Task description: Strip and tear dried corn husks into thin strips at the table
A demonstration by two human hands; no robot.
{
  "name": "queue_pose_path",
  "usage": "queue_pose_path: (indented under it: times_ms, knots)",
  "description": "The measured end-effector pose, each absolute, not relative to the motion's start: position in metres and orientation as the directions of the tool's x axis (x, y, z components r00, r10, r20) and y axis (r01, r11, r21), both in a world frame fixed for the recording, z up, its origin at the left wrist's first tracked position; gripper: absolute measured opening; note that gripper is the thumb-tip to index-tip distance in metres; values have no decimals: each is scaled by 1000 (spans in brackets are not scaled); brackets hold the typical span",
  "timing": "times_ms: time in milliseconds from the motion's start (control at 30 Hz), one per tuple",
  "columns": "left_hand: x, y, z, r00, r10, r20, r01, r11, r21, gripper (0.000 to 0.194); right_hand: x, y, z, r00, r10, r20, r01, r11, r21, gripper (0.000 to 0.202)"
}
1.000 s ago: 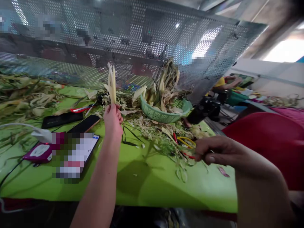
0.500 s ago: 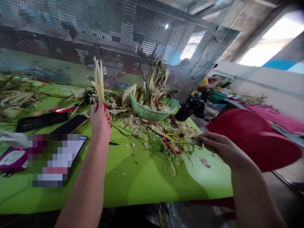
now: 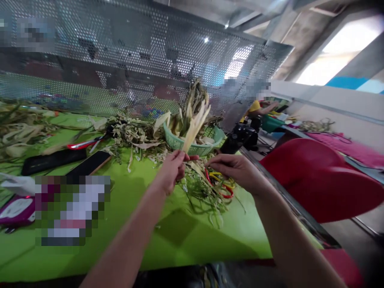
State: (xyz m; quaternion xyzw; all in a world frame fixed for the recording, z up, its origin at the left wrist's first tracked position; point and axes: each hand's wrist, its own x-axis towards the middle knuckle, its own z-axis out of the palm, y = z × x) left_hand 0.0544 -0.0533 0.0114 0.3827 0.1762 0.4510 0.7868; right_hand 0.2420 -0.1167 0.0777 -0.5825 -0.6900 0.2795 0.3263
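Observation:
A bundle of pale dried corn husk [image 3: 196, 126] stands up from my left hand [image 3: 173, 171], its lower end pinched between the fingers and its split tips pointing up and right. My right hand [image 3: 240, 171] is closed in a pinch just to the right, above the plant scraps; what its fingertips hold, if anything, is too small to make out. Under it lie red and yellow looped handles [image 3: 228, 195], partly buried in shredded scraps [image 3: 204, 192]. Behind the husk bundle sits a light green plastic basket [image 3: 175, 142] with more dried husks in it.
Shredded husk [image 3: 135, 132] is heaped left of the basket on the green table [image 3: 135, 240]. Phones, a black case [image 3: 54, 160] and a red-handled tool [image 3: 81, 145] lie at left. A black object [image 3: 237, 136] stands right of the basket, near red chairs [image 3: 312, 176]. A perforated metal screen [image 3: 120, 60] rises behind.
My left hand has carried the husk bundle rightward, in front of the basket. My right hand has moved left over the looped handles, and the two hands are now close together.

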Motion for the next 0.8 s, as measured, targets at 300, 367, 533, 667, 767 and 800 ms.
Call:
queue_pose_path:
  times_ms: [300, 367, 533, 667, 767, 800]
  knots:
    - [56, -54, 13, 607, 795, 3, -570, 432, 699, 29, 217, -82, 73, -102, 945, 311, 615, 305, -727, 28]
    - [52, -50, 14, 567, 823, -13, -592, 419, 688, 29, 221, -80, 73, -89, 949, 302, 647, 286, -706, 30]
    - [34, -35, 17, 411, 911, -31, -683, 330, 652, 27, 245, -78, 71, -139, 964, 228, 695, 259, -671, 33]
    - [19, -28, 21, 327, 945, -29, -737, 274, 618, 25, 271, -81, 69, -78, 981, 176, 728, 177, -662, 36]
    - [12, -25, 22, 301, 954, -10, -759, 246, 603, 23, 290, -85, 67, -28, 985, 173, 736, 137, -663, 38]
    - [11, -25, 22, 291, 957, -5, -763, 235, 602, 22, 296, -86, 67, -2, 983, 185, 737, 127, -664, 38]
